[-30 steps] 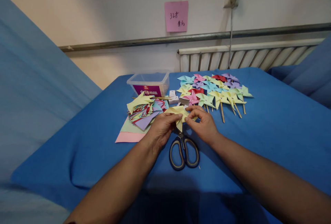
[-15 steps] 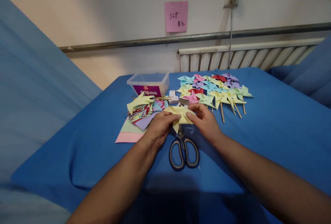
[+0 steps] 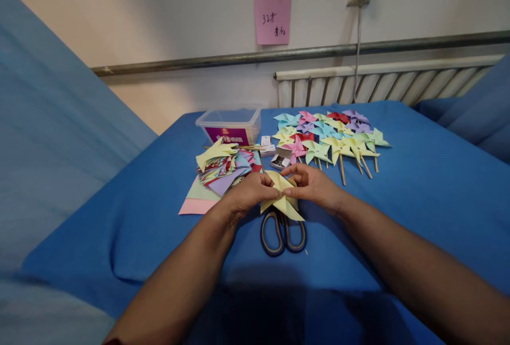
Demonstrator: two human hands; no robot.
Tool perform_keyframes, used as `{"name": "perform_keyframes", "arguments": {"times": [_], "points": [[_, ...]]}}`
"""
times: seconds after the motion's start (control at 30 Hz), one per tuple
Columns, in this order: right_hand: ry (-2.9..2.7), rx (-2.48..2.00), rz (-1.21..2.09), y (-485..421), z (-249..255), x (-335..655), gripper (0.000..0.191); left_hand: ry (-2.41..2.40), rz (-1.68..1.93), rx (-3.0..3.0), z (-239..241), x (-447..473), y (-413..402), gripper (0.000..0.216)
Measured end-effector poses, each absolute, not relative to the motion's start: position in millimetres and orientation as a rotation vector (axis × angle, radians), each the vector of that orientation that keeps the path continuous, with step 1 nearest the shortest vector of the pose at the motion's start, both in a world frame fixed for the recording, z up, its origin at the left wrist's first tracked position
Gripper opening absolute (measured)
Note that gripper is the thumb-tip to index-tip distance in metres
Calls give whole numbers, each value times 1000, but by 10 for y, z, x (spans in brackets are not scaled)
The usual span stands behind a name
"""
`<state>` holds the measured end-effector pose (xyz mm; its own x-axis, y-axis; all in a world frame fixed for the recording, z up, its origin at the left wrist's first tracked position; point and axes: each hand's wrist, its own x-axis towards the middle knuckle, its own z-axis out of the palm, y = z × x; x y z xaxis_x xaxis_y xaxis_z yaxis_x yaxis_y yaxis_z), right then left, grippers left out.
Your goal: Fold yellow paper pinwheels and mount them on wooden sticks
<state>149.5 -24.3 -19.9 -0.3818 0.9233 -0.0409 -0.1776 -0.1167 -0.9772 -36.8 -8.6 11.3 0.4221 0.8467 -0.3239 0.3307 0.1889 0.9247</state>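
Yellow paper (image 3: pixel 281 199), partly folded into pointed flaps, sits between both hands just above the blue cloth (image 3: pixel 398 186), near the middle of the bed. The left hand (image 3: pixel 249 196) pinches its left side, thumb and fingers closed on the sheet. The right hand (image 3: pixel 314 186) pinches the right side the same way, thumb pressed to the paper near the centre. The two thumbs almost meet. One flap points down over the scissors (image 3: pixel 282 234), which lie flat on the cloth right under the hands, handles toward the person, blades hidden by the paper.

Left of the hands lies a pile of cut coloured squares (image 3: pixel 223 165) on a pink sheet (image 3: pixel 194 207). Behind that stands a clear plastic tub (image 3: pixel 231 123). A small open box (image 3: pixel 280 160) sits just beyond the hands. Finished pinwheels (image 3: pixel 332 138) on wooden sticks lie in rows to the right of the tub. A pink note (image 3: pixel 272 19) is stuck on the wall.
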Motion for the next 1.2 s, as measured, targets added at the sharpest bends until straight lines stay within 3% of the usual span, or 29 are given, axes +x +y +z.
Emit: {"name": "perform_keyframes", "arguments": {"times": [0.23, 0.43, 0.6, 1.2], "points": [[-1305, -941, 1618, -228, -234, 1458, 42, 1205, 464, 1508, 122, -374, -64, 14], [-906, -914, 1341, -211, -287, 1293, 40, 1095, 871, 1128, 95, -263, -98, 20], [-735, -861, 1204, -206, -321, 1189, 36, 948, 915, 870, 68, -183, -112, 24], [-751, -883, 1251, -225, -310, 1133, 40, 956, 981, 886, -34, -144, -89, 27]]}}
